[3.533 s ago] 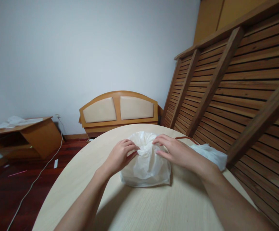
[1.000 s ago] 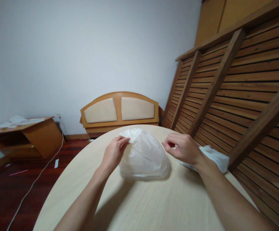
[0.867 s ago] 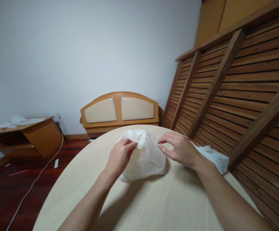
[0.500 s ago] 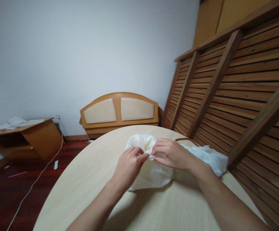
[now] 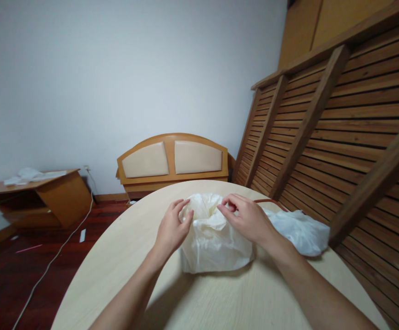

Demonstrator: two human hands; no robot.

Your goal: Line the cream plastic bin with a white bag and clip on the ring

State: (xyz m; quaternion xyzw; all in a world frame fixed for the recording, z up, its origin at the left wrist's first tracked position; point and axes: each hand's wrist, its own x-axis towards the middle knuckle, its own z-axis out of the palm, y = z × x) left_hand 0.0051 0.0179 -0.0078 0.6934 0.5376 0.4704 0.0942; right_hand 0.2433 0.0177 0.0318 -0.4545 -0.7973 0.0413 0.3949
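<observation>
Left hand and right hand flank an open-mouthed white bag

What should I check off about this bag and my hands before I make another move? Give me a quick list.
1. White bag resting on the table: ok, its base sits on the top.
2. Bag's mouth open: ok, there is a gap among the creased folds between the hands.
3. Left hand gripping the rim: not ok, thumb and fingers are spread apart at its left side.
4. Right hand gripping the rim: cannot tell, fingertips are at its right side but any pinch is unclear.
5. Other bag apart from this one: cannot tell, the right hand and forearm partly hide it.
</observation>
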